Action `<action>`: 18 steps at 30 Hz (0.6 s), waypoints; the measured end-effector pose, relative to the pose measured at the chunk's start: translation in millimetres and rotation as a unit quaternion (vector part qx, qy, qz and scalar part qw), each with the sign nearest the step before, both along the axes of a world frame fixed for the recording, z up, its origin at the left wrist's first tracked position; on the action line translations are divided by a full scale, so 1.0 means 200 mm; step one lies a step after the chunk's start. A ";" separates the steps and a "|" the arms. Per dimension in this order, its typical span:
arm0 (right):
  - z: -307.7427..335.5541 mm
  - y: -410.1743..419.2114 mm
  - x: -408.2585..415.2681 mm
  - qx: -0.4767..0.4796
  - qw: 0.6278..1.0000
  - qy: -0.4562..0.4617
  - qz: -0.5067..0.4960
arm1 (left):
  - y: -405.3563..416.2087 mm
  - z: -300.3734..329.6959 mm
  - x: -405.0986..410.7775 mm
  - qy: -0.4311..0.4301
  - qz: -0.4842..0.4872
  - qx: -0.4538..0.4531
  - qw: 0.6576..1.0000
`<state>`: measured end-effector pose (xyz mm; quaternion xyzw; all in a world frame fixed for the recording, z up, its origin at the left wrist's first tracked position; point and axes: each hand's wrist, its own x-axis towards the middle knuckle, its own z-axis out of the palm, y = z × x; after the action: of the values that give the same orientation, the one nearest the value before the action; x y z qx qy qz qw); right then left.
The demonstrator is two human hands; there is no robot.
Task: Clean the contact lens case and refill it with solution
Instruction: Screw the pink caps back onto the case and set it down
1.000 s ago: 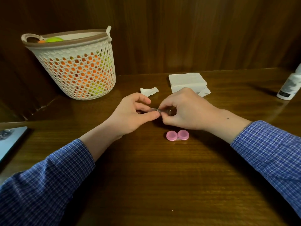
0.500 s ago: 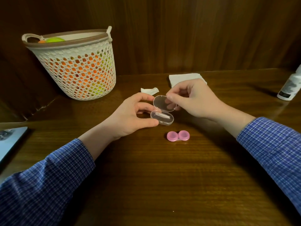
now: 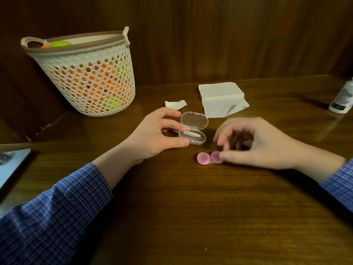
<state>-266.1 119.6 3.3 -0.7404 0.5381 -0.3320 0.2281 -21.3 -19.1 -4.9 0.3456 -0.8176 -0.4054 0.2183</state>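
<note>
Reaching my right hand (image 3: 263, 144) down to the pink contact lens case (image 3: 209, 158) on the near table (image 3: 191, 207), fingers loosely curled, thumb just touching its right cap. Left hand (image 3: 158, 134) pinches the open clear box (image 3: 193, 135). Case looks light and slippery, so I'd grip the cap's rim.

Blurred fingers, cropped edges

The right hand (image 3: 261, 144) is motion-blurred at its fingers (image 3: 226, 139); the white plastic bottle (image 3: 342, 101) and flat grey-screened device (image 3: 10, 166) are cut by the frame edges.
</note>
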 end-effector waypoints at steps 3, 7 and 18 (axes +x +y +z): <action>-0.02 0.02 0.01 0.006 0.998 0.055 0.037 | 0.00 -0.01 -0.01 -0.025 -0.010 -0.014 1.000; -0.03 0.01 0.02 0.002 0.998 0.057 0.041 | 0.00 -0.02 -0.01 -0.050 -0.016 -0.039 0.998; -0.08 -0.05 0.09 -0.079 0.995 0.003 -0.054 | 0.02 -0.02 -0.01 -0.051 -0.051 -0.071 0.995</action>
<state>-247.7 109.5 -12.6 -0.7268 0.5500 -0.3836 0.1488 -24.2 -15.4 -9.3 0.3072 -0.8712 -0.3384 0.1793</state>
